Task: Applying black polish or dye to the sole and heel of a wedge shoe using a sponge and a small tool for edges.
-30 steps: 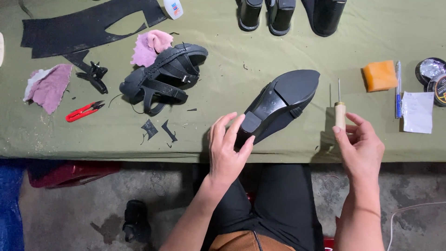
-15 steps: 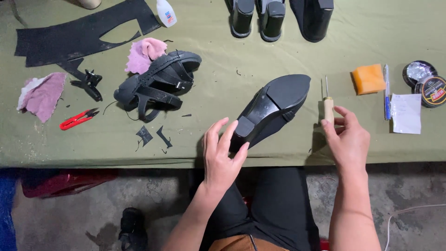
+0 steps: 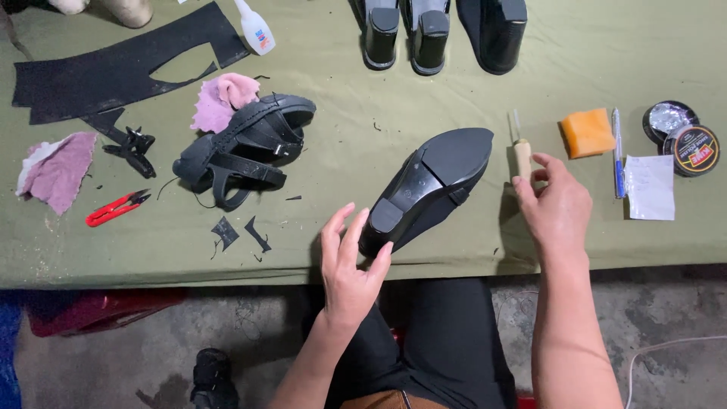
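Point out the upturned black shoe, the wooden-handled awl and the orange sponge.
black shoe [image 3: 447,163], head view, on the sole.
awl [image 3: 522,155], head view, on the wooden handle.
orange sponge [image 3: 587,132], head view, on its top face.

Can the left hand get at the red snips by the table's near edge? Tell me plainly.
Probably yes. The left hand rests at the black shoe's heel; between it and the red snips lie only small black scraps on open cloth.
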